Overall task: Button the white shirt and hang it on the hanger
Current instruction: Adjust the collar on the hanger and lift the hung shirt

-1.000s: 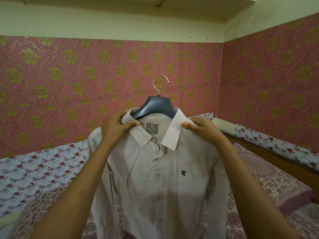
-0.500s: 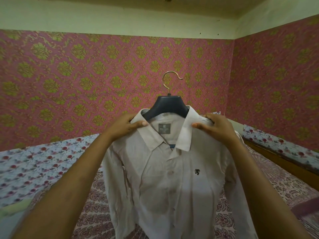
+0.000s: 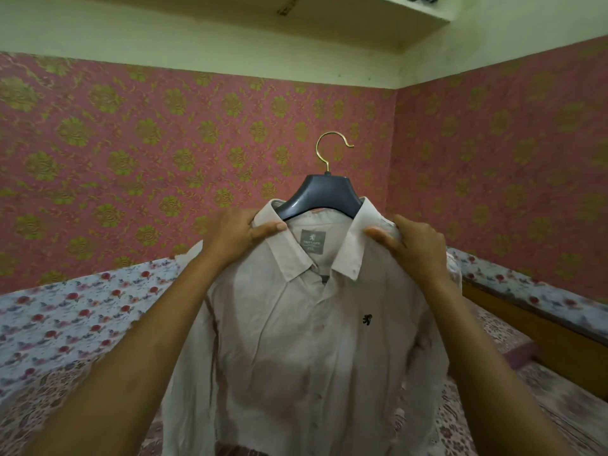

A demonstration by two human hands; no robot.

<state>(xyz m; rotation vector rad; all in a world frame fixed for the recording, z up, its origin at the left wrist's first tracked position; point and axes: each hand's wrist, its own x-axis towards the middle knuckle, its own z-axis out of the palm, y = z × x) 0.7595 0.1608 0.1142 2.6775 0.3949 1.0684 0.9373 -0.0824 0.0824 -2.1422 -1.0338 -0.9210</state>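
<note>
Between both hands' pinching fingers (image 3: 268, 228) hangs the buttoned, creased white cotton shirt (image 3: 312, 340) on a dark plastic hanger (image 3: 324, 195).

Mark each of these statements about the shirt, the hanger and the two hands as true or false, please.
1. The white cotton shirt is on the dark grey plastic hanger. True.
2. The left hand holds the gold metal hook. False: it grips the shirt's shoulder beside the collar.
3. The right hand grips the other shoulder. True.
4. The hook hangs on a rail. False: nothing holds it.
</note>
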